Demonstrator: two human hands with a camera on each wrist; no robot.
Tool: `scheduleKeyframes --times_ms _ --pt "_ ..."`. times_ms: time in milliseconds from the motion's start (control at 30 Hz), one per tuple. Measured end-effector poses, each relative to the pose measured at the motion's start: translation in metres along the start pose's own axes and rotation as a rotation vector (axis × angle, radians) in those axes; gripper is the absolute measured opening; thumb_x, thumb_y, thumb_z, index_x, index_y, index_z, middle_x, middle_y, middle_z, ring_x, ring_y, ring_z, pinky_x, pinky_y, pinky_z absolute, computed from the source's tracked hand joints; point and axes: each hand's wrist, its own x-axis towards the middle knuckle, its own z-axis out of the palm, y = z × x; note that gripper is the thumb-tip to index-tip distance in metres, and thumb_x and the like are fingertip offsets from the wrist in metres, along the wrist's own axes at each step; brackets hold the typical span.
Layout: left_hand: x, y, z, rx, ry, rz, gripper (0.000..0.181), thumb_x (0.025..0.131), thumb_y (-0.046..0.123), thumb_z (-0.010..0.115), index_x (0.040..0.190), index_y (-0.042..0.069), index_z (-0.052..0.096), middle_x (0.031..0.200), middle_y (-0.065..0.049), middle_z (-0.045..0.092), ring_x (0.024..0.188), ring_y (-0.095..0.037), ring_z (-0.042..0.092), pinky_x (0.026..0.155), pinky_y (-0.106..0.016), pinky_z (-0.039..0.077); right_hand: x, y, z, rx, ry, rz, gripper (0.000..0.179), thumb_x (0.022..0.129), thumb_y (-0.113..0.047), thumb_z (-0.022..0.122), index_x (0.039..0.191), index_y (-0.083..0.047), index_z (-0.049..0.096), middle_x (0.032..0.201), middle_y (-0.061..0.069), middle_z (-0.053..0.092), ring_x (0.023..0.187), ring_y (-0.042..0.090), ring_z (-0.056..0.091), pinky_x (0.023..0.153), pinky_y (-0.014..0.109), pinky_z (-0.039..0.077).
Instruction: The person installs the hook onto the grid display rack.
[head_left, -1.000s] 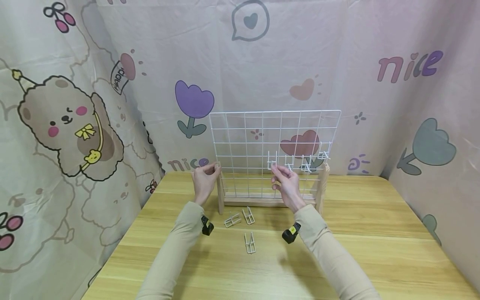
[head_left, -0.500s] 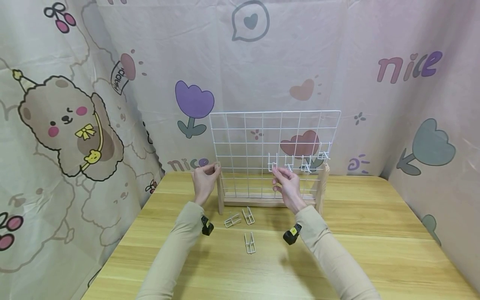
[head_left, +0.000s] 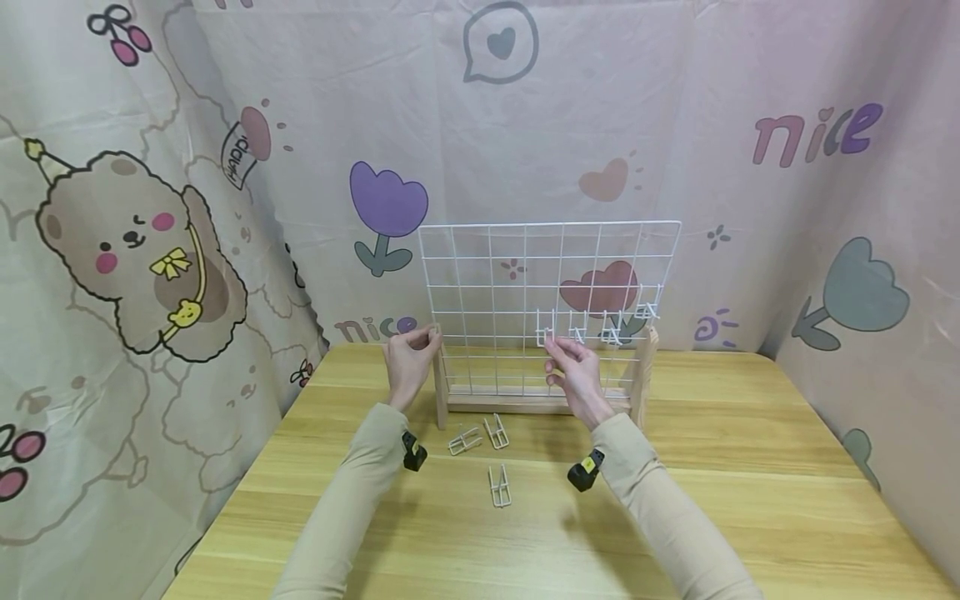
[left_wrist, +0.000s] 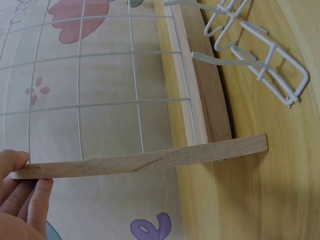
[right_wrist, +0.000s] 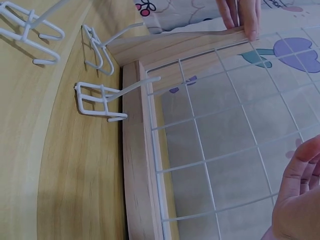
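Now L hand (head_left: pixel 411 358) pinches top of wooden post (left_wrist: pixel 140 161), R hand (head_left: pixel 577 375) pinches wht hook (head_left: pixel 542 335) at wire grid (head_left: pixel 526 286), 3 loose hooks (head_left: pixel 500 487) on tbl (head_left: pixel 750 467).

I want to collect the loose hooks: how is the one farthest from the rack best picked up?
Probably pinch that hook across its side wires, from above, at the closed end, which faces away from the rack; its prong points the other way.
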Motion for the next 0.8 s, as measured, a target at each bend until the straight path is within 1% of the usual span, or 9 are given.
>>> scheduleKeyframes --times_ms 67,200,433,633,800 --pt "-0.0002 0.0004 -0.0002 -0.004 0.000 0.002 0.020 0.087 0.011 0.075 0.105 0.000 0.078 0.095 -0.019 0.078 0.085 -0.033 0.078 0.066 -0.007 0.048 -0.0002 0.0003 -0.0003 -0.007 -0.005 0.003 0.014 0.096 -0.011 0.067 0.085 -0.020 0.069 0.079 -0.010 0.072 0.057 0.005 0.056 0.048 0.019 0.045" --pt "-0.0006 0.0008 -0.0003 -0.011 -0.002 0.001 0.021 0.087 0.011 0.075 0.105 0.000 0.078 0.096 -0.020 0.077 0.085 -0.034 0.078 0.063 -0.003 0.045 -0.0006 0.0009 -0.0010 -0.009 -0.010 0.003 0.015 0.097 -0.010 0.065 0.087 -0.019 0.069 0.078 -0.011 0.071 0.057 0.005 0.056 0.048 0.019 0.044" --pt "-0.0002 0.0007 -0.0002 -0.008 -0.006 -0.002 0.021 0.087 0.011 0.075 0.106 0.000 0.077 0.096 -0.020 0.077 0.085 -0.034 0.078 0.063 -0.002 0.044 -0.0011 0.0017 -0.0016 -0.007 -0.001 0.003 0.014 0.097 -0.009 0.065 0.088 -0.020 0.069 0.081 -0.011 0.071 0.057 0.005 0.057 0.049 0.019 0.045" --pt "0.0001 0.0012 0.0000 -0.001 -0.003 -0.003 0.022 0.087 0.010 0.076 0.106 0.000 0.077 0.097 -0.019 0.077 0.085 -0.033 0.078 0.064 -0.002 0.044 -0.0015 0.0022 -0.0027 -0.019 0.010 0.020 0.009 0.097 -0.010 0.065 0.094 -0.019 0.068 0.086 -0.010 0.072 0.059 0.005 0.056 0.050 0.019 0.045" --pt "0.0002 0.0010 0.0002 -0.001 0.001 -0.002 0.021 0.087 0.010 0.076 0.106 0.000 0.078 0.097 -0.020 0.077 0.085 -0.034 0.078 0.064 -0.002 0.044 -0.0023 0.0026 -0.0043 -0.021 0.005 0.029 0.009 0.098 -0.011 0.064 0.096 -0.019 0.067 0.086 -0.012 0.072 0.059 0.004 0.056 0.049 0.019 0.045"
